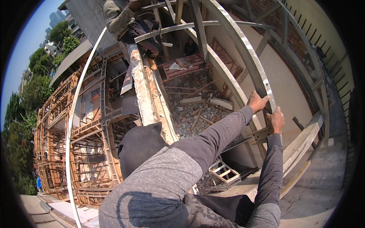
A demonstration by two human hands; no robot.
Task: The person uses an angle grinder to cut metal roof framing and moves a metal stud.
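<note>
A long grey beam [248,49], pale and scuffed along its upper edge, runs from the top of the view down to my hands. My left hand [259,102] is closed on it, the fingers along its near side. Just below and to the right, my right hand [276,120] grips the beam's lower end, its fingers partly hidden. Beside my right wrist is a flat bracket plate [261,135] with holes. A second pale beam [224,72] lies left of the held one, roughly parallel, and a thin crosspiece [178,27] meets the frame higher up.
A broken masonry wall top [143,89] runs beneath me. Rubble [197,119] lies deep below, near a small ladder [227,173]. Another person [123,22] is at the far end of the wall. A white pipe [70,129] and wooden formwork [89,131] are on the left.
</note>
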